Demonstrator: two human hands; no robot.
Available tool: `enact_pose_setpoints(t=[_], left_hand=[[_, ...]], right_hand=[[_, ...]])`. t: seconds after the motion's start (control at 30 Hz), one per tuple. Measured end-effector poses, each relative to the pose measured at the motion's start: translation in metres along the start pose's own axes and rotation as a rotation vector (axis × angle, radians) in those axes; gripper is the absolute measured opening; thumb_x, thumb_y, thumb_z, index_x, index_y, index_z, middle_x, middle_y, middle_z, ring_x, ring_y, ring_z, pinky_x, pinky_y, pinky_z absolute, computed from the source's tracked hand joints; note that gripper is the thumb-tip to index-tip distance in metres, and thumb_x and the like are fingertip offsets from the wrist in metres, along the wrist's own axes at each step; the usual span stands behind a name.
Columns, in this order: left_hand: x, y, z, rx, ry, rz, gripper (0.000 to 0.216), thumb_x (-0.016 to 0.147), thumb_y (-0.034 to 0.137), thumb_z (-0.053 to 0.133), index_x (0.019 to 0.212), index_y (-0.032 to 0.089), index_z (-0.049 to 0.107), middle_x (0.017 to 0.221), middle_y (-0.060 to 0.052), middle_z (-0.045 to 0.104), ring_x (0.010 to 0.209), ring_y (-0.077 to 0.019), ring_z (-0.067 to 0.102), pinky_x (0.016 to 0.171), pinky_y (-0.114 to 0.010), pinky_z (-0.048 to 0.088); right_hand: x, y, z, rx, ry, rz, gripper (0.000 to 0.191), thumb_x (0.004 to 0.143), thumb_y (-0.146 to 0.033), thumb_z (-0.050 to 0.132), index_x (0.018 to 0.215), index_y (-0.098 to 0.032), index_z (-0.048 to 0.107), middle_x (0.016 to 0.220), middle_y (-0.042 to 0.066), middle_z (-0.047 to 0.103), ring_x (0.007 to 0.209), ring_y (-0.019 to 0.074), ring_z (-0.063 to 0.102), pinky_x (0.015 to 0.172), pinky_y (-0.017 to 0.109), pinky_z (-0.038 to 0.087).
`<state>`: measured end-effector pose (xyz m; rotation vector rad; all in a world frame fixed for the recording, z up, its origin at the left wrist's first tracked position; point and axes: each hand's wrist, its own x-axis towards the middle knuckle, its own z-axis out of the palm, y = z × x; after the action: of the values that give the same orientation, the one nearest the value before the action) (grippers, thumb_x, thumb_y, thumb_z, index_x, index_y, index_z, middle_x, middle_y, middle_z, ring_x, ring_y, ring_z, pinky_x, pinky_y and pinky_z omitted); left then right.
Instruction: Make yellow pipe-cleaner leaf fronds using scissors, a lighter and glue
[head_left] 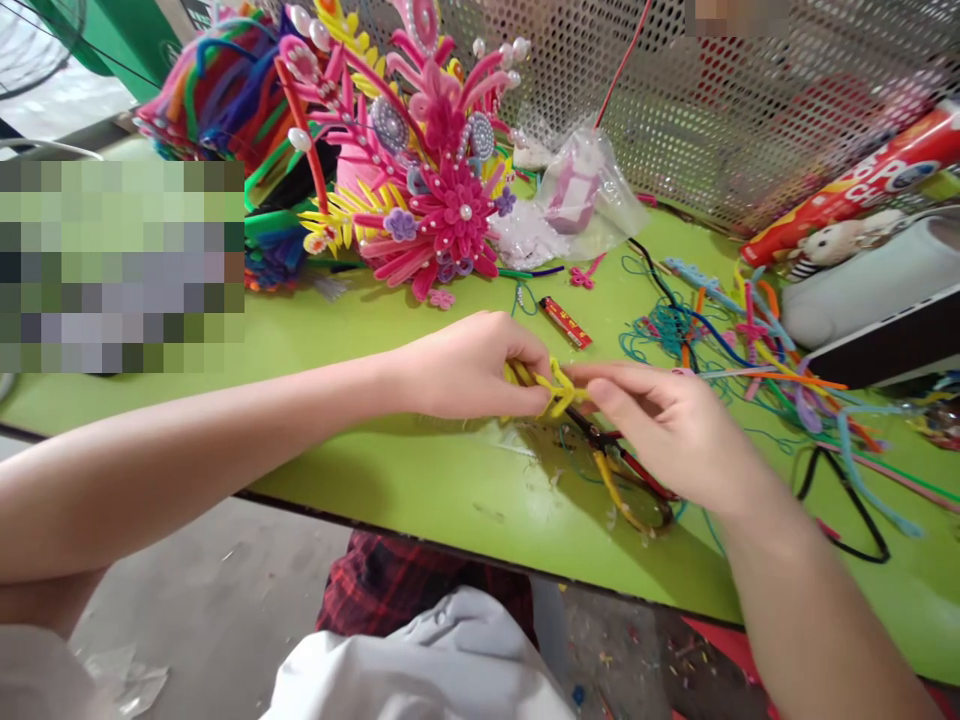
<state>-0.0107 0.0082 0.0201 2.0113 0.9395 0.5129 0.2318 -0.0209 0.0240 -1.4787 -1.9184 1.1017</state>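
Between my two hands is a bent yellow pipe cleaner piece (561,388), shaped in leaf-like loops. My left hand (480,368) is closed round its left part, fingers curled over it. From the other side, my right hand (660,415) pinches the piece's right end between thumb and forefinger. Below my right hand, a pair of pliers or scissors (634,465) with red and yellow handles lies on the green table (420,490); its exact kind is partly hidden by the hand. A small red packet (566,322) lies just beyond the hands.
A tall pink and yellow pipe cleaner flower piece (457,200) with pearls stands at the back. Bundled pipe cleaners (225,90) are behind it on the left. A clear plastic bag (592,190), loose pipe cleaners (757,340), a red canister (855,185) and a grey-white cylinder (877,280) crowd the right.
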Motion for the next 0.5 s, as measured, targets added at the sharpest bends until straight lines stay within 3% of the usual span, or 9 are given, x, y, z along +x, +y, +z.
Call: enact_pose_setpoints(t=[0.1, 0.23, 0.4, 0.5], left_hand=[[0.001, -0.004, -0.003, -0.025, -0.002, -0.036, 0.017, 0.081, 0.025, 0.064, 0.079, 0.014, 0.077, 0.070, 0.004, 0.072, 0.064, -0.0074, 0.059, 0.060, -0.018, 0.041], [0.002, -0.006, -0.004, 0.001, 0.021, -0.008, 0.017, 0.082, 0.026, 0.064, 0.080, 0.014, 0.077, 0.067, 0.004, 0.069, 0.062, -0.0071, 0.056, 0.059, -0.019, 0.039], [0.001, -0.003, -0.001, 0.004, 0.014, 0.016, 0.020, 0.087, 0.029, 0.063, 0.081, 0.015, 0.075, 0.069, 0.004, 0.070, 0.065, -0.0082, 0.060, 0.060, -0.019, 0.040], [-0.001, -0.002, 0.002, 0.031, 0.070, 0.065, 0.016, 0.088, 0.028, 0.065, 0.089, 0.015, 0.075, 0.077, 0.003, 0.073, 0.070, -0.0084, 0.063, 0.064, -0.019, 0.044]], right_hand=[[0.001, 0.001, -0.007, 0.006, 0.035, -0.001, 0.058, 0.094, -0.058, 0.069, 0.141, -0.024, 0.069, 0.134, 0.008, 0.074, 0.101, 0.0163, 0.076, 0.090, 0.027, 0.062], [0.004, 0.002, 0.001, 0.061, 0.024, 0.060, 0.040, 0.087, -0.051, 0.079, 0.119, -0.026, 0.081, 0.115, 0.006, 0.081, 0.093, 0.0160, 0.077, 0.086, 0.026, 0.062], [0.004, 0.002, 0.011, 0.179, 0.019, 0.154, 0.030, 0.076, -0.044, 0.090, 0.097, -0.023, 0.084, 0.081, 0.002, 0.079, 0.068, 0.0122, 0.071, 0.060, 0.019, 0.055], [0.003, 0.001, 0.010, 0.186, 0.032, 0.115, 0.024, 0.076, -0.041, 0.091, 0.087, -0.022, 0.083, 0.075, 0.001, 0.076, 0.066, 0.0105, 0.068, 0.062, 0.018, 0.054]])
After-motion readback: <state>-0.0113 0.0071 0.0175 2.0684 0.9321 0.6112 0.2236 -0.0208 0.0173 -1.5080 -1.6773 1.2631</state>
